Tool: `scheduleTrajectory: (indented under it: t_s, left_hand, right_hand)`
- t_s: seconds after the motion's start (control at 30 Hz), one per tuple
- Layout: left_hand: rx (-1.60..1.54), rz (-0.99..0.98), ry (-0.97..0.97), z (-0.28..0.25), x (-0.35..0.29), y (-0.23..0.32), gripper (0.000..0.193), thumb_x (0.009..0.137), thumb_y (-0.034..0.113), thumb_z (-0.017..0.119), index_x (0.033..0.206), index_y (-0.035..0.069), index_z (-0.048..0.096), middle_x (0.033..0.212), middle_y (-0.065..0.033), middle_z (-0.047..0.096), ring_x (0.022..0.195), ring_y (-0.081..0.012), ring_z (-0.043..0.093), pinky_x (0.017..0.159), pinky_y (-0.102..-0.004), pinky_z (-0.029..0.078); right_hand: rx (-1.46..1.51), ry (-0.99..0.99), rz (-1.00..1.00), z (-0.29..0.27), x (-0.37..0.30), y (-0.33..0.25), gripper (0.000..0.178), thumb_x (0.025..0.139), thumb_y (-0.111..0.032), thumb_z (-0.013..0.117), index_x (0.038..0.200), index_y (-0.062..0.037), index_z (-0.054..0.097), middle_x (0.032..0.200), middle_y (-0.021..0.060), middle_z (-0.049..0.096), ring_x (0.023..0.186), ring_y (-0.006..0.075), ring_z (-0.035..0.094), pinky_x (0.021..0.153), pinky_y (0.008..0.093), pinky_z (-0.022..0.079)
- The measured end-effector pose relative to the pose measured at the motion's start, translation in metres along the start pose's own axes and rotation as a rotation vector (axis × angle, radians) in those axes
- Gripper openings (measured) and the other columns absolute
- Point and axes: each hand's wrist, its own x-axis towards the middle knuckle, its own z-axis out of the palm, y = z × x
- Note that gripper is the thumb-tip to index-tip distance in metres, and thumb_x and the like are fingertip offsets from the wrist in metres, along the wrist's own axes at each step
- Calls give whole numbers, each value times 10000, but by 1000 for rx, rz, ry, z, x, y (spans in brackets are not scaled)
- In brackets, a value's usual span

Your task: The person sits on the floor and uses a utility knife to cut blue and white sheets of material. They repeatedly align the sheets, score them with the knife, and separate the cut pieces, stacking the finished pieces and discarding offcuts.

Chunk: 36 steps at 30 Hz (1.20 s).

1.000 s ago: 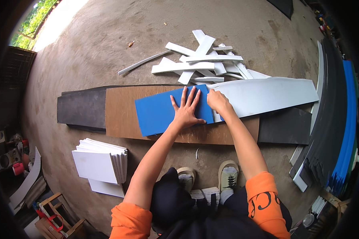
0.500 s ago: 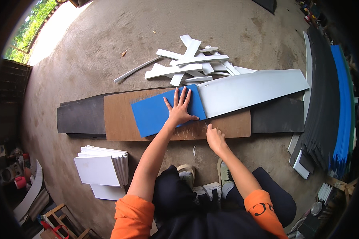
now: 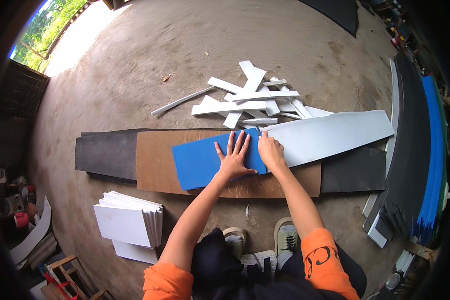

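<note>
My left hand [image 3: 233, 162] lies spread on a blue rectangular sheet [image 3: 192, 162], pressing it flat. Under the blue sheet's right part lies a long white foam sheet [image 3: 335, 135], which extends to the right. My right hand [image 3: 271, 151] is closed at the blue sheet's right edge, near its far corner. It grips a slim cutting knife [image 3: 258, 131], mostly hidden by the fingers. Both sheets rest on a brown board [image 3: 155, 162], which lies over longer black sheets [image 3: 105, 155].
White offcut strips [image 3: 245, 102] lie heaped just beyond the boards. A stack of white rectangles [image 3: 122, 222] stands at the near left. Long black sheets [image 3: 405, 145] and blue sheets [image 3: 435, 150] lie along the right. My shoes [image 3: 286, 239] are close to the brown board's near edge.
My right hand has moved away from me along the blue sheet's right edge, from its near corner to its far corner. My left hand stays spread on the sheet. The whole view has shifted slightly.
</note>
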Motion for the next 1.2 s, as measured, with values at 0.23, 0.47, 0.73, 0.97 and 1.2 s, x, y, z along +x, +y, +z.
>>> scheduleTrajectory:
  t_s: [0.23,0.47,0.73,0.97,1.2]
  left_hand:
    - [-14,-8,26,-3,-5,-4,1183,456,599,698,1388,200,88,1450,-28,21,1327,-264,-69,897,-669,-123]
    - [-8,-37,-13,-5,-5,-1,1199,450,599,703,1390,205,71,1450,-28,9,1325,-262,-92,904,-659,-127]
    - [14,-28,27,-2,-5,1,1213,429,565,730,1387,219,72,1451,-3,14,1327,-257,-75,907,-677,-101]
    - [35,-79,-20,2,4,-4,1133,514,633,651,1389,216,64,1451,-18,-1,1322,-256,-109,900,-671,-117]
    - [37,-266,174,9,1,46,1060,603,515,648,1374,59,80,1444,-88,9,1303,-360,-111,912,-678,-67]
  right_hand:
    - [53,-160,43,12,20,-7,240,846,-178,412,898,31,518,808,220,614,791,354,612,683,422,499]
    - [128,-436,164,0,2,0,272,822,-147,414,994,38,515,956,251,582,922,381,568,790,435,463]
    - [26,-382,174,14,-97,21,238,843,-137,405,997,29,478,910,252,587,894,388,572,768,480,455]
    - [232,-678,234,-28,-107,31,296,872,-205,372,942,52,502,827,234,600,629,336,618,673,460,483]
    - [285,-90,174,-28,-47,54,303,892,-263,361,943,9,484,735,238,594,640,393,590,612,467,471]
